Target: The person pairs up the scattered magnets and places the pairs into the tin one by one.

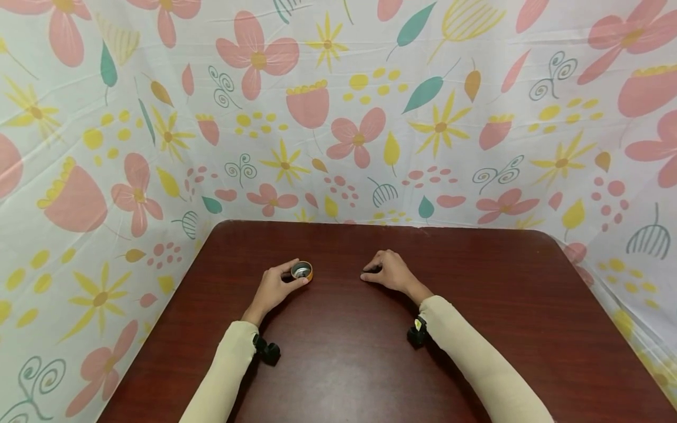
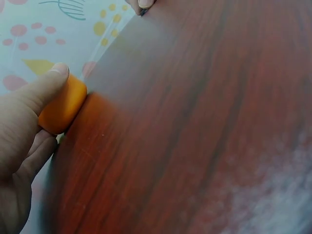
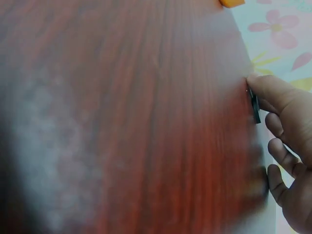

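My left hand (image 1: pixel 276 288) grips a small round orange tin (image 1: pixel 309 272) at the far left part of the table. Its top is uncovered, showing a silvery inside with something dark in it. In the left wrist view the thumb lies along the smooth orange side of the tin (image 2: pixel 73 105), which sits right at the tabletop. Over to the right, my right hand (image 1: pixel 392 271) pinches a small, thin black piece (image 3: pixel 255 107) between thumb and forefinger, close to the table. What kind of thing this piece is, I cannot tell. The other fingers are loosely bent.
The dark red-brown wooden table (image 1: pixel 338 341) has rounded far corners. A white cloth (image 1: pixel 381 76) with flowers and leaves hangs behind and along both sides. Black wrist cameras (image 1: pixel 267 351) are strapped at the cuffs of both light sleeves (image 1: pixel 476 352).
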A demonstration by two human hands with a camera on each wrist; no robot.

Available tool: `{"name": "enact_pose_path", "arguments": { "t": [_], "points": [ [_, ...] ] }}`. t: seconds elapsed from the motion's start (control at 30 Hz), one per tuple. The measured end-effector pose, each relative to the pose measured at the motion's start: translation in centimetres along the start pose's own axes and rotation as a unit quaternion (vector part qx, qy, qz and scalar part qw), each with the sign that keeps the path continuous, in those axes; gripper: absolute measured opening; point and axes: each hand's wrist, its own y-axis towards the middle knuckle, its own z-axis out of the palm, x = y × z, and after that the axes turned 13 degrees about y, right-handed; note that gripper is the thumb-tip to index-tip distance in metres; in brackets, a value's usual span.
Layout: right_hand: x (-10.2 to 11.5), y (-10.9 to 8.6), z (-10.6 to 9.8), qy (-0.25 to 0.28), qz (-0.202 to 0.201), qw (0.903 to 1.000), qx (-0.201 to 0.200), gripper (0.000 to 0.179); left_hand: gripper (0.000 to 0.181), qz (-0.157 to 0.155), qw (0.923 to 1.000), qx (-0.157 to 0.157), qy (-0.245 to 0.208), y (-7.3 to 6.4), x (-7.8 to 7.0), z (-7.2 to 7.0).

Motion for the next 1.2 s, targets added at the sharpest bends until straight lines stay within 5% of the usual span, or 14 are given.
{"name": "enact_pose_path", "arguments": {
  "t": [1.2],
  "points": [
    [0.2,-0.4,-1.4,0.014,0.002,0.9999,-0.008,0.013,0.068,0.000,0.9999,-0.005,-0.010,0.0,0.4,0.2]
  ]
}}
